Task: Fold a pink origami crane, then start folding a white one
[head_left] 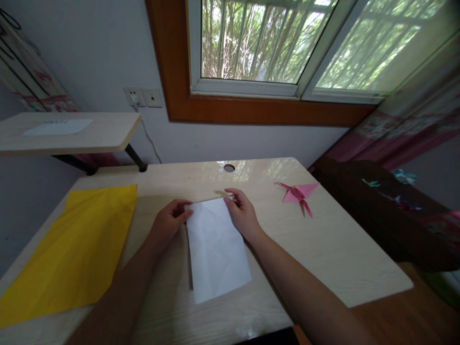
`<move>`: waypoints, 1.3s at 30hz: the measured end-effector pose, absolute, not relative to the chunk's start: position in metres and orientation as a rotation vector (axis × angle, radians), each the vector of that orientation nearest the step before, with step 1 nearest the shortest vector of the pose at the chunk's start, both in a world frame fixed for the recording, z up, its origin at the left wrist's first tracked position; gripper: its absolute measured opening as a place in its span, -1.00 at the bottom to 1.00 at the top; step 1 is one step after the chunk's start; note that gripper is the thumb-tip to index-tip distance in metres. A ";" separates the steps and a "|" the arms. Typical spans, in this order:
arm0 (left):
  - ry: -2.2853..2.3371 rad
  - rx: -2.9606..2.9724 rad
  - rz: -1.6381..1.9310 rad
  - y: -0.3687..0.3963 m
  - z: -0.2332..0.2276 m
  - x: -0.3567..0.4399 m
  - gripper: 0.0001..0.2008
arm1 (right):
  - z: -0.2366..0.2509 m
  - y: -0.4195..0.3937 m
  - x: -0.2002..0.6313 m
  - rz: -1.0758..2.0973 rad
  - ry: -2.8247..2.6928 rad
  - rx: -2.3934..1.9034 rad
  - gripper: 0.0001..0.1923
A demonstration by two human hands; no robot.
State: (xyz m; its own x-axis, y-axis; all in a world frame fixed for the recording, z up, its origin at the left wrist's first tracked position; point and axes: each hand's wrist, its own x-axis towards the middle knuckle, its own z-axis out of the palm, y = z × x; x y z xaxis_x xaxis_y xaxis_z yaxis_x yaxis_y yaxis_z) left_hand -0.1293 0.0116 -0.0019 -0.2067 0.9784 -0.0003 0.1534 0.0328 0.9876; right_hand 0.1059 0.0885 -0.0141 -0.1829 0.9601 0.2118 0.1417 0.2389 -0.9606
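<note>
A white sheet of paper [218,251] with faint creases lies over the middle of the desk, its near end slightly raised above its shadow. At its far left corner my left hand [171,219] pinches the edge between thumb and fingers. My right hand [244,214] grips the far right corner, thumb on top and fingers curled at the edge. Right of the paper sits a pink folded paper crane [300,194], apart from both hands. On the left lies a large yellow sheet [86,249], beside my left forearm.
The pale wooden desk [323,254] has a round cable hole [229,168] near its back edge. A raised shelf [118,132] on black legs stands at the back left, bearing a paper slip [59,127]. Behind are wall sockets [143,97] with a plugged cord and a window.
</note>
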 end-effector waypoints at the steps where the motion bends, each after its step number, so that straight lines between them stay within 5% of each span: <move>1: 1.483 1.207 1.262 0.011 -0.002 -0.129 -0.63 | -0.013 0.088 0.106 1.059 -1.549 -1.070 -0.64; 39: 1.515 1.219 1.288 0.013 0.000 -0.128 -0.69 | -0.013 0.088 0.104 0.993 -1.498 -1.066 -0.65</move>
State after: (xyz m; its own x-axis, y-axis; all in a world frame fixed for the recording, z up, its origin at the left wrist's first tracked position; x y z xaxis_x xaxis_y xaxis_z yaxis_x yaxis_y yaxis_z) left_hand -0.1280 0.0128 -0.0003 -0.2283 0.9734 0.0175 0.1744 0.0232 0.9844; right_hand 0.1042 0.0877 -0.0128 -0.1064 0.9597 0.2599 0.1348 0.2729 -0.9525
